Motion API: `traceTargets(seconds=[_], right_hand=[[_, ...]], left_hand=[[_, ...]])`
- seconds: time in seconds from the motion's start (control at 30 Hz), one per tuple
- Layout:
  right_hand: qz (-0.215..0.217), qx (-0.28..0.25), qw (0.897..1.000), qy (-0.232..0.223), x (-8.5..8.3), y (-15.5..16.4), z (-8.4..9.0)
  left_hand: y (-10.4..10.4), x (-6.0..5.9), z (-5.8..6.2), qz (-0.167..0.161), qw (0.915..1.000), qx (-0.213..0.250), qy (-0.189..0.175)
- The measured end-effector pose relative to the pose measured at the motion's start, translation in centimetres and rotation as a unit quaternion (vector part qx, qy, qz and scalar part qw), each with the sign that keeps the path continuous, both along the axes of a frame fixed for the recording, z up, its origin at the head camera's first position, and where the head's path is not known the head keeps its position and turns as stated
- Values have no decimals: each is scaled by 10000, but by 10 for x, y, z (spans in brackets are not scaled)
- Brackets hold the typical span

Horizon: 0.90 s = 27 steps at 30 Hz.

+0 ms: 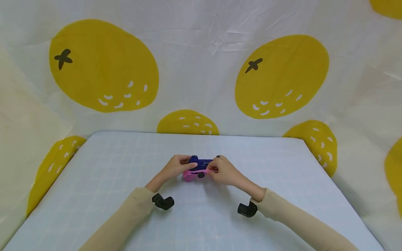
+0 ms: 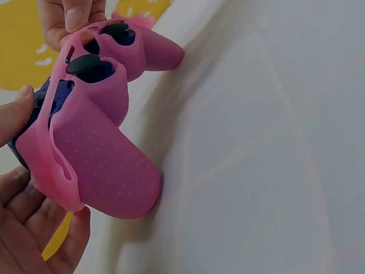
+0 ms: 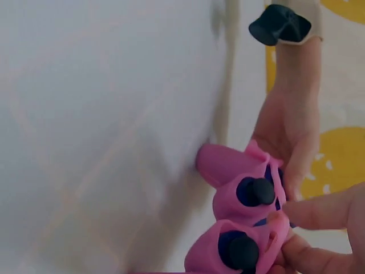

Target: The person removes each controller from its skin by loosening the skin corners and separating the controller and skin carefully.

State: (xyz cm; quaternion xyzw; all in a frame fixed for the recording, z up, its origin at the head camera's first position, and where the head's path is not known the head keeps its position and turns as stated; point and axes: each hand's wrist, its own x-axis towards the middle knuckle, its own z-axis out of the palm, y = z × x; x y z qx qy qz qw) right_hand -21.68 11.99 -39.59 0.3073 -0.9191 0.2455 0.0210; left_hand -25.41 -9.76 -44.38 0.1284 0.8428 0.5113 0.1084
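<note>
Blue game controller [image 1: 201, 163] at the middle of the table, partly dressed in a pink silicone cover [image 1: 190, 174], held just above the light blue checked tablecloth [image 1: 125, 195] between both hands. In the left wrist view, cover [image 2: 102, 154] already drawn over both grips and around the two black thumbsticks [image 2: 85, 63], the dotted pink skin sitting snug on the nearer handle. Upper part of the body still bare and blue in the head view, with white lettering showing, so the cover seems on at the bottom and not yet pulled over the top edge; by this judgement, roughly half done, the stretching over the shoulders and the smoothing left. Left hand [image 1: 174, 167] curled round the left end of the controller, thumb on top, fingers underneath, gripping it. Right hand [image 1: 223, 170] pinching the pink rim near the centre between thumb and forefinger, as also seen in the right wrist view, where fingertips [image 3: 319, 214] close on the edge of the cover [image 3: 239, 188] beside a thumbstick [image 3: 256, 191]. Beige sleeves on both forearms, a small black camera mount [image 1: 163, 202] at the left wrist and another [image 1: 247, 209] at the right. Behind the table, a white cloth backdrop [image 1: 204, 52] printed with large yellow oranges
</note>
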Motion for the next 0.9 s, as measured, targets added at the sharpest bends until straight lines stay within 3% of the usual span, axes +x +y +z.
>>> traceTargets(seconds=[0.17, 0.37, 0.6, 0.9], right_hand=[[-16, -291, 9996, -71, 1, 1, -2], [-464, -742, 9960, -190, 3, 0, -7], [-967, -730, 9921, -322, 3, -8, -9], [-35, -303, 9994, -180, -3, -9, 2]], left_hand=[[2, 2, -3, 29, 9998, 65, 171], [2, 2, -8, -170, 9981, 208, 561], [0, 2, -7, -177, 9978, 153, 623], [-5, -1, -3, -284, 9975, 55, 652]])
